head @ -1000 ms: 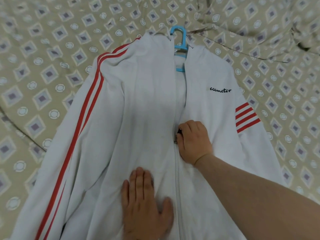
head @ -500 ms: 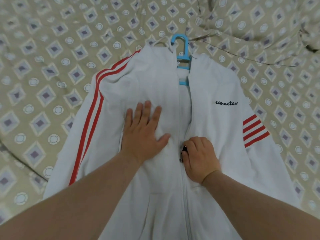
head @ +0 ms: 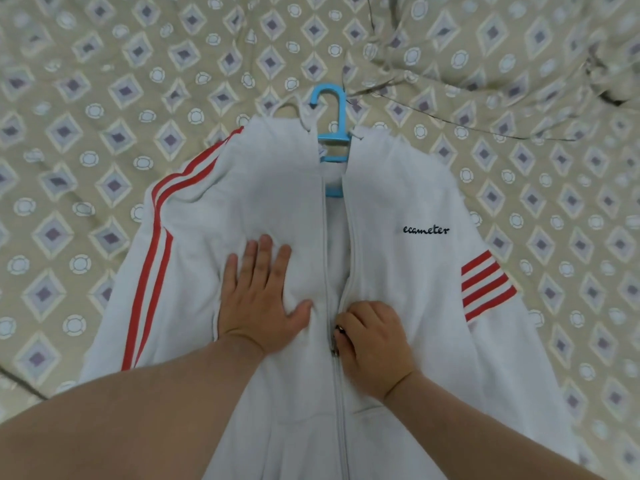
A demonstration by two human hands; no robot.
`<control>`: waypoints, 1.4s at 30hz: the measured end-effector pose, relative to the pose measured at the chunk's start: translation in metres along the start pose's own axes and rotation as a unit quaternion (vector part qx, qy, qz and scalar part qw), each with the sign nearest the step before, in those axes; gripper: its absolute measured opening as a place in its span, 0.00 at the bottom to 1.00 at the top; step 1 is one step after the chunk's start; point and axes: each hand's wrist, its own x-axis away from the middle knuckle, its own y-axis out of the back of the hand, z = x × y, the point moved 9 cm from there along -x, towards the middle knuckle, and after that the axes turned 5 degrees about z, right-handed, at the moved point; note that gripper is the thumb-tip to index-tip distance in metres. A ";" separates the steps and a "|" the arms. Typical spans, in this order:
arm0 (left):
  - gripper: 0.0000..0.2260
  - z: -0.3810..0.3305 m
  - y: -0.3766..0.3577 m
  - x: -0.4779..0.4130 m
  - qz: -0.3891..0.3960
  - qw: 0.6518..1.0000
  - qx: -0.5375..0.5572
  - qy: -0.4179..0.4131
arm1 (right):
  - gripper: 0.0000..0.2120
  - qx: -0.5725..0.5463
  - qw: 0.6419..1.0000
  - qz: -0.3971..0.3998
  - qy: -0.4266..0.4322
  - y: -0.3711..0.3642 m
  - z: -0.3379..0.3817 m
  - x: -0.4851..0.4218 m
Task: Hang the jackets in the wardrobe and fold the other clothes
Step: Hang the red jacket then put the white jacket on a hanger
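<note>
While R hand point(head: 375, 344) stays clenched on zip pull point(head: 340, 331) (pull mostly hidden, prob. pinched thumb + forefinger), L hand point(head: 258, 299) has moved from near hem up to chest panel. It now lies flat, fingers straight, pressing cloth just beside zip.
White jacket point(head: 398, 271) lies front-up on patterned bedsheet point(head: 104, 98). Blue hanger point(head: 330, 133) already inside, hook out past collar.
Zip shut below pull, open above; pull approx. where it was 1 s ago.
Judgement: L braces fabric for next upward tug. Hanging in wardrobe not yet done.
</note>
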 end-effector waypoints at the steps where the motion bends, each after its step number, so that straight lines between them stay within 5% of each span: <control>1: 0.41 0.000 -0.001 0.000 0.001 1.000 0.001 0.000 | 0.04 -0.014 1.000 0.003 0.001 0.000 0.002 -0.003; 11: 0.42 0.001 -0.004 -0.001 0.006 1.000 0.006 -0.006 | 0.02 -0.147 0.986 0.014 -0.071 0.019 0.003 -0.029; 14: 0.42 0.002 -0.004 -0.001 0.005 1.000 0.011 -0.007 | 0.11 -0.174 0.971 0.100 -0.129 0.007 -0.006 -0.033; 17: 0.41 0.000 -0.003 0.000 0.003 1.000 0.016 -0.014 | 0.09 -0.127 0.965 0.195 -0.120 -0.006 -0.003 -0.027; 21: 0.41 0.001 -0.002 0.000 0.008 0.999 0.027 -0.016 | 0.04 -0.194 0.910 0.315 -0.186 -0.025 -0.017 -0.025; 26: 0.45 0.000 0.005 0.003 0.004 0.999 0.041 -0.029 | 0.10 -0.386 0.785 0.363 -0.320 -0.031 -0.021 -0.035; 28: 0.48 -0.002 0.014 0.008 0.004 0.998 0.057 -0.032 | 0.09 -0.401 0.766 0.376 -0.334 -0.029 -0.021 -0.035; 32: 0.53 -0.024 0.004 0.055 0.023 0.986 0.163 -0.017 | 0.10 -0.401 0.775 0.357 -0.333 -0.026 -0.021 -0.035; 42: 0.60 -0.040 -0.027 0.079 0.071 0.993 0.095 0.014 | 0.07 -0.356 0.833 0.345 -0.247 -0.018 -0.012 -0.032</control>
